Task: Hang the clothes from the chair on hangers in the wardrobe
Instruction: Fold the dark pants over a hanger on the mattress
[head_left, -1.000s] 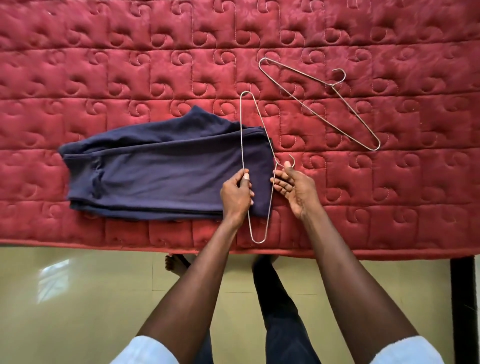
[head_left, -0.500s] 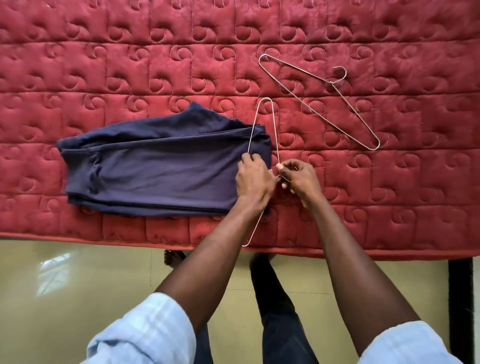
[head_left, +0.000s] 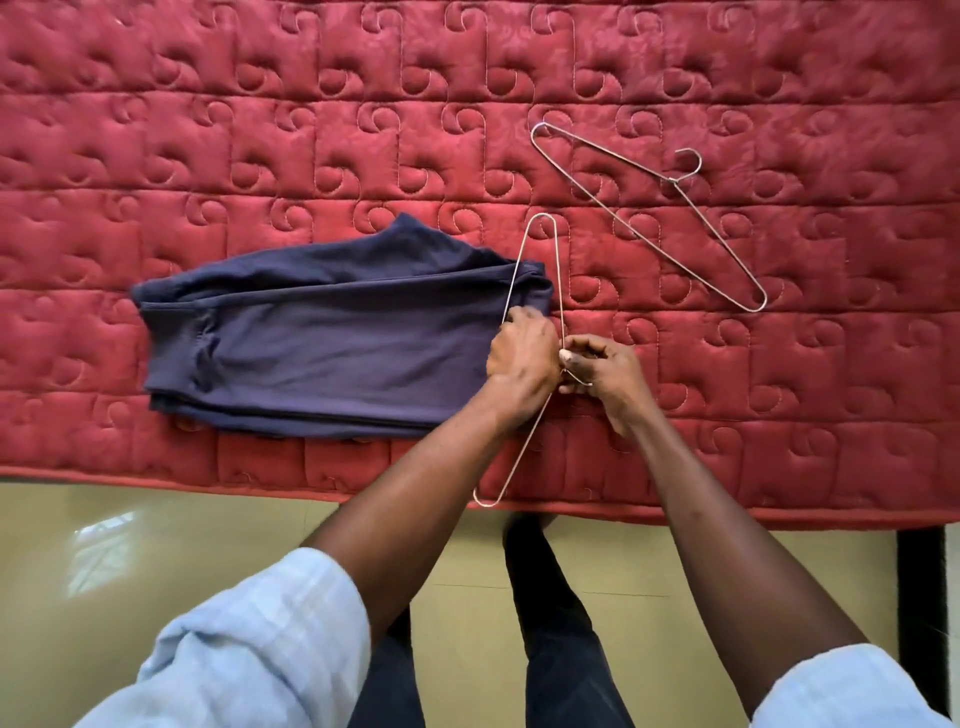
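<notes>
A folded navy garment (head_left: 322, 343) lies flat on the red quilted mattress (head_left: 260, 130), near its front edge. A thin wire hanger (head_left: 558, 291) stands over the garment's right end, one tip pointing away from me and the other overhanging the mattress edge. My left hand (head_left: 522, 358) grips the garment's right end at the hanger's long bar. My right hand (head_left: 602, 371) pinches the hanger at its neck, beside the left hand. The hook is mostly hidden under my right fingers.
A second wire hanger (head_left: 649, 208) lies loose on the mattress to the back right. The mattress edge (head_left: 208, 475) runs across the view, with pale floor (head_left: 156, 545) and my legs below it. A dark post (head_left: 919, 597) stands at the right.
The hanger has tilted, its far tip swinging right and its near tip left. My left hand slid right along the garment's end until it met my right hand at the hanger's neck.
</notes>
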